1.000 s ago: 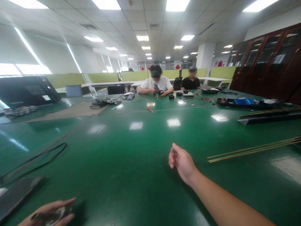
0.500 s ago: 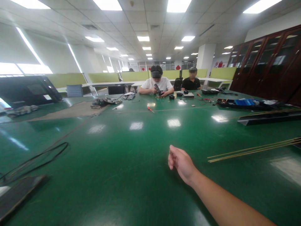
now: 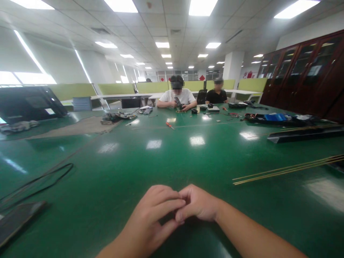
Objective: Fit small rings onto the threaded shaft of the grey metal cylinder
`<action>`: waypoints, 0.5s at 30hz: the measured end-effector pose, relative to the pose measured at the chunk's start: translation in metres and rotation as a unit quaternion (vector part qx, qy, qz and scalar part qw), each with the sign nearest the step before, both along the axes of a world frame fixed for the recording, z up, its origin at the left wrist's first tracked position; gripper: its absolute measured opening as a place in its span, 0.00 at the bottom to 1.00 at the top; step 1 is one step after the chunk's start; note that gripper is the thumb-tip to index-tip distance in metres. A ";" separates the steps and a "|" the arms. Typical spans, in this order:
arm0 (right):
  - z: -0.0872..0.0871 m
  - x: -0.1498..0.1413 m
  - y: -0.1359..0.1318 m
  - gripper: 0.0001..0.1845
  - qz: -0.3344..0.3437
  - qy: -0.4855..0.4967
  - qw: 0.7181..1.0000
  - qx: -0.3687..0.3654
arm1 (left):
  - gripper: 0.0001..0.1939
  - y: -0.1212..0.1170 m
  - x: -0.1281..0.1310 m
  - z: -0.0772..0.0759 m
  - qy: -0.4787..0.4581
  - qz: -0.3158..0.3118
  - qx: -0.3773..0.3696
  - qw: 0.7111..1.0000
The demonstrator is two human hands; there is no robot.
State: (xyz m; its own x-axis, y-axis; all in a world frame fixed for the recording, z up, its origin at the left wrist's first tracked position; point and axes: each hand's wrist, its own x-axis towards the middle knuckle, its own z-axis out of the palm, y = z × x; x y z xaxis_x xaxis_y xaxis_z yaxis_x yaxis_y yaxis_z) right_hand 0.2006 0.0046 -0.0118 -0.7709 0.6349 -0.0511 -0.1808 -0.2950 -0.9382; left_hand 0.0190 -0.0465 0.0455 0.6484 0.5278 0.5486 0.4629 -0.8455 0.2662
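Note:
Low in the middle of the head view, my left hand [image 3: 152, 215] and my right hand [image 3: 200, 203] meet just above the green table [image 3: 129, 165]. The left fingers and thumb curve round and touch the curled fingertips of the right. The right thumb is bent in against its fingers. Whatever lies between the fingertips, if anything, is hidden or too small to name. Nearest to the right hand are several thin brass-coloured rods [image 3: 282, 171], lying apart from it on the table.
A dark flat slab [image 3: 21, 222] and a black cable [image 3: 53, 181] lie left. Further off is an orange-handled screwdriver [image 3: 169, 125]. A black channel-shaped bar [image 3: 303, 134] lies right. Across the table a person in white [image 3: 189, 96] handles a dark tool; another person in black [image 3: 216, 96] sits nearby.
My left hand has come into view from below. My right hand has moved down and slightly left, and the two now touch at the fingers. The view has shifted slightly.

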 end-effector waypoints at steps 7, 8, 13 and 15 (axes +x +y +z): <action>-0.005 -0.005 0.002 0.25 -0.005 -0.010 1.000 -0.012 | 0.16 0.004 -0.012 -0.011 -0.017 -0.012 -0.003 1.000; -0.006 -0.006 0.001 0.25 -0.001 -0.012 1.000 -0.014 | 0.16 0.003 -0.014 -0.013 -0.017 -0.012 -0.007 1.000; -0.010 -0.004 0.001 0.25 0.006 -0.018 1.000 -0.011 | 0.14 -0.012 -0.023 -0.010 -0.074 0.015 -0.081 0.994; -0.010 -0.002 0.003 0.25 -0.002 -0.012 1.000 -0.013 | 0.10 -0.024 -0.039 -0.004 -0.122 0.098 -0.113 0.981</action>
